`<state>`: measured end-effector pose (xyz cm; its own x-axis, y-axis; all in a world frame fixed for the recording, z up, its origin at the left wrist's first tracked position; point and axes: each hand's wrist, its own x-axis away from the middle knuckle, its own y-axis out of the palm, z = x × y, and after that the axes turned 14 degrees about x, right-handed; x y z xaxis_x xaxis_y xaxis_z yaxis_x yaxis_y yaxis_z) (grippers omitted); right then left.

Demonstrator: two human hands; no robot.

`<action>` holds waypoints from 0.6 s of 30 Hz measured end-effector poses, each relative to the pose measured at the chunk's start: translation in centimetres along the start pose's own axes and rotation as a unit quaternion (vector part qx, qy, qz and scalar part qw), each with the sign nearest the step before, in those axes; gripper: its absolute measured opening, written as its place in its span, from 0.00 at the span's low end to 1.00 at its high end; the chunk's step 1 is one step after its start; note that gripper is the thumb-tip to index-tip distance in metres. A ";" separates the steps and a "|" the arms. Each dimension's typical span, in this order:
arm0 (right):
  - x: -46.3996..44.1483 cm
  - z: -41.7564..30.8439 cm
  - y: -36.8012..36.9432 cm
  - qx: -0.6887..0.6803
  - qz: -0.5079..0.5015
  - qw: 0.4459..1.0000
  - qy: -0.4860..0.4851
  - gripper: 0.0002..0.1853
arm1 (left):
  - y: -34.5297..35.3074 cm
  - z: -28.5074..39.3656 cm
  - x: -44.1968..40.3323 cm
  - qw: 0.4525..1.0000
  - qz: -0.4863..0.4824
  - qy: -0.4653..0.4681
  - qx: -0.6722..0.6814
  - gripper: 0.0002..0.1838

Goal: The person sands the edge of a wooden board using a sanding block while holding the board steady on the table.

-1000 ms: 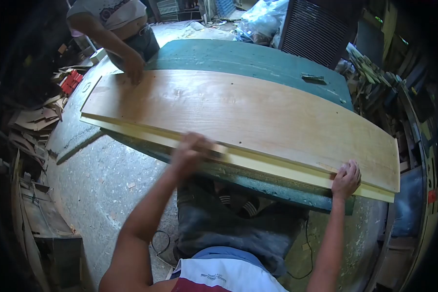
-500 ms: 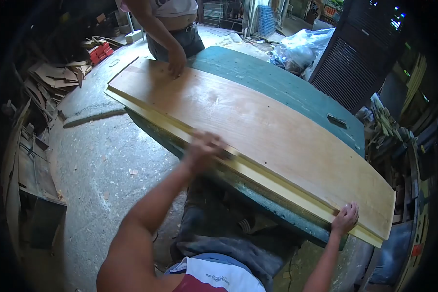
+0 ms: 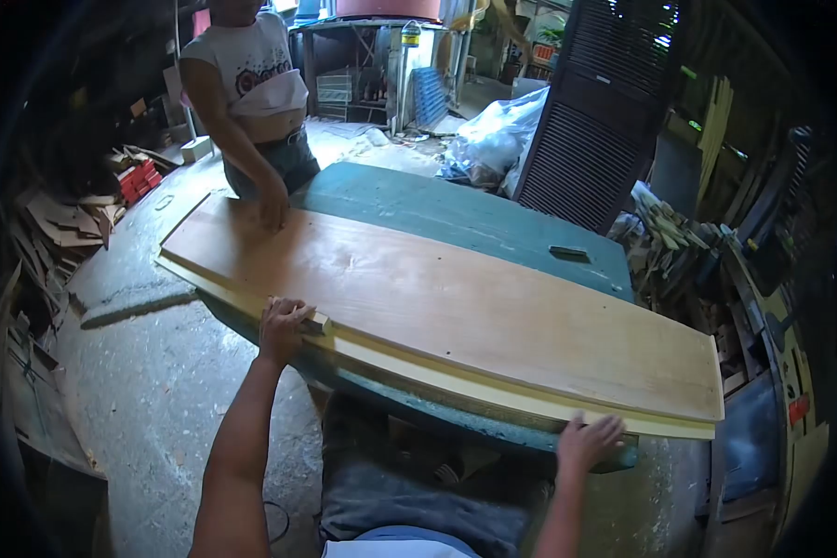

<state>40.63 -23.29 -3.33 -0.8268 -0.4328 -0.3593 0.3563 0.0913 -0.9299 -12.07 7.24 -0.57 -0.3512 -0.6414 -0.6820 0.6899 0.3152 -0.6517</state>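
Note:
A long wooden panel (image 3: 456, 298) with a curved near edge lies across a green table (image 3: 465, 209). Along its near side runs a pale yellow wood strip (image 3: 418, 365). My left hand (image 3: 281, 327) is closed around a small wooden block (image 3: 317, 323), which sits against the panel's near edge. Near the right end, my right hand (image 3: 588, 441) rests at the strip's edge with its fingers stretched out, slightly blurred. Another person's hand (image 3: 272, 205) presses on the panel's far left part.
A co-worker (image 3: 251, 102) stands at the far left of the table. A small dark piece (image 3: 569, 253) lies on the green top. Behind stand a plastic-wrapped bundle (image 3: 498, 135) and a dark louvered door (image 3: 591, 112). Scrap wood (image 3: 65, 219) is piled at left.
My left hand has slid left along the panel's edge with the block. My right hand has loosened and its fingers have spread. The view has tilted up, showing more of the co-worker.

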 end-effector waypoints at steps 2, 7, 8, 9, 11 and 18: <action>3.3 -2.7 -3.2 -0.043 -0.015 0.994 -0.103 0.43 | -0.2 -0.3 -0.4 1.000 -0.015 0.002 -0.010 0.21; 7.8 -7.1 -8.3 -0.313 -0.046 0.850 -0.420 0.27 | 0.2 -1.2 -0.5 0.999 -0.010 0.030 0.020 0.21; 7.7 -7.6 -9.1 -0.400 -0.069 0.775 -0.484 0.22 | 0.1 -1.0 -0.4 0.999 -0.005 0.025 0.019 0.21; 6.7 -7.9 -9.4 -0.404 -0.066 0.777 -0.479 0.22 | 0.0 -0.8 -0.2 1.000 -0.001 0.018 0.018 0.21; 2.8 -7.9 -9.1 -0.402 0.055 0.839 -0.363 0.20 | 0.1 -0.8 -0.1 1.000 0.002 0.023 0.015 0.21; -12.7 -0.7 -1.1 -0.204 0.112 0.964 -0.126 0.19 | 0.0 -1.0 -0.4 0.999 -0.009 0.010 0.032 0.20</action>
<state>50.40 -17.23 2.20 -0.5983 -0.5606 -0.5725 0.2708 0.5309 -0.8030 -12.59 8.25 -0.61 -0.3760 -0.6320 -0.6777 0.7228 0.2576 -0.6412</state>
